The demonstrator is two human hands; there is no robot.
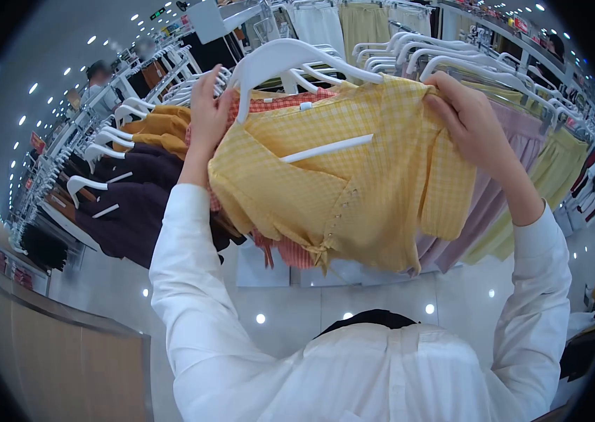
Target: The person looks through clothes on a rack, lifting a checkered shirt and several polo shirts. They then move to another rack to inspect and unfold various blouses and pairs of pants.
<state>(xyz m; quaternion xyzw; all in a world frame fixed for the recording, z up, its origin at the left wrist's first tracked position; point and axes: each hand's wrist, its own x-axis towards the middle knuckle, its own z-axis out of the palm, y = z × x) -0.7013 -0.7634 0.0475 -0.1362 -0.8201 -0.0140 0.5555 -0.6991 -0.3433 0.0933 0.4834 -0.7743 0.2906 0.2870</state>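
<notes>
Shop racks (pixel 241 19) behind yellow checked top (pixel 382 190), label (pixel 305 106) illegible.

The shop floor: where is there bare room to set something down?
Pale floor looks bare between the wood-coloured panel and left sleeve, and between that sleeve and the right sleeve, beyond the shirt front. Farther out, hangers and garments crowd together.

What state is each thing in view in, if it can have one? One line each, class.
Left hand: raised at the yellow top's edge
Right hand: closed on its shoulder
Yellow top: held up, unfolded
White hanger: left end exposed
Red top: partly hidden
Dark tops: hanging
Ceiling lights: lit
</notes>
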